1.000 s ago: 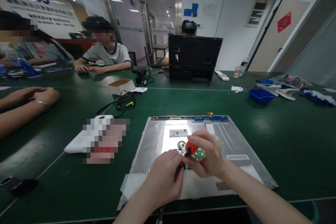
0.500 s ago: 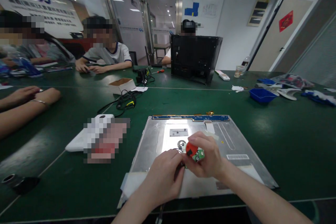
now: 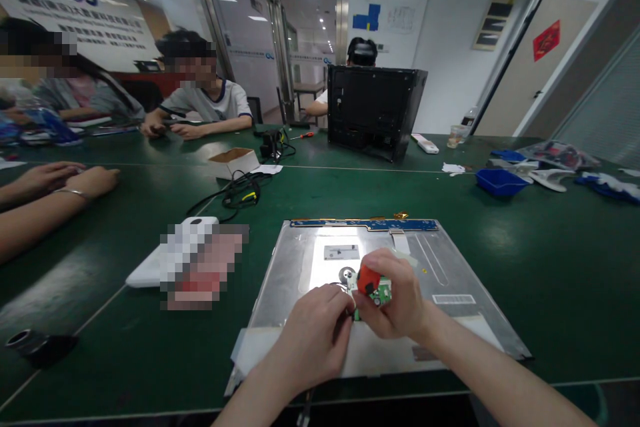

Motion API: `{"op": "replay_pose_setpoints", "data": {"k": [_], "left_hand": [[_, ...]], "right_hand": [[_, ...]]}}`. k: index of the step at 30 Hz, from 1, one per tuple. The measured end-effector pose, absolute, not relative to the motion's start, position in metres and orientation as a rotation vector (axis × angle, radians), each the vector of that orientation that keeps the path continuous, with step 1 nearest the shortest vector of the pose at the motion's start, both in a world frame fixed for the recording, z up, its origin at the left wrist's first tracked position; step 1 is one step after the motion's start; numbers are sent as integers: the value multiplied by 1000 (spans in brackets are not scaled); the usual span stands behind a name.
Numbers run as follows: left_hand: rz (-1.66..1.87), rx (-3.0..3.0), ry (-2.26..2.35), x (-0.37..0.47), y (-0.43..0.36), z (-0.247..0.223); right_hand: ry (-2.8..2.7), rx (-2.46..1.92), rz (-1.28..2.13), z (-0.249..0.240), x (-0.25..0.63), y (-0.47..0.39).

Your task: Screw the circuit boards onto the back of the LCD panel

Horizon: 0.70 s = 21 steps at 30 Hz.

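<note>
Your right hand (image 3: 400,303) grips a rounded red-and-black handle (image 3: 369,278); your left hand (image 3: 319,333), hold unclear, perhaps steadies the green circuit board (image 3: 385,291).

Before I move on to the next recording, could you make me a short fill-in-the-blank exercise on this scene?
1. The red-handled tool is held in the person's ____ hand.
2. The small circuit board, partly hidden by that hand, is coloured ____.
3. The strip along the far edge of the metal panel is coloured ____.

Missing words: right; green; blue.
</note>
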<state>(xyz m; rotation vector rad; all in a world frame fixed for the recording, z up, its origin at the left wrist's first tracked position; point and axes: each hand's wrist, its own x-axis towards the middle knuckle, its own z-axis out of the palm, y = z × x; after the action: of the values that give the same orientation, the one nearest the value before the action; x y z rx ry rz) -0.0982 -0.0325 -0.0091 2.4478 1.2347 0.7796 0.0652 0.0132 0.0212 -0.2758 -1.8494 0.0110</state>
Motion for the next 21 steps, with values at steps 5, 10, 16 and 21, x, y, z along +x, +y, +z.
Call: {"op": "replay_pose_setpoints", "data": {"k": [5, 10, 16, 21], "left_hand": [[832, 2444, 1221, -98, -33, -9], [781, 2446, 1233, -98, -33, -9], [725, 2437, 1248, -98, -33, -7], [780, 2443, 1231, -98, -32, -9]], "right_hand": [[-1884, -301, -17, 21, 65, 15], [-1894, -215, 31, 23, 68, 15], [-1882, -262, 35, 24, 67, 15], [-1814, -310, 10, 22, 66, 15]]}}
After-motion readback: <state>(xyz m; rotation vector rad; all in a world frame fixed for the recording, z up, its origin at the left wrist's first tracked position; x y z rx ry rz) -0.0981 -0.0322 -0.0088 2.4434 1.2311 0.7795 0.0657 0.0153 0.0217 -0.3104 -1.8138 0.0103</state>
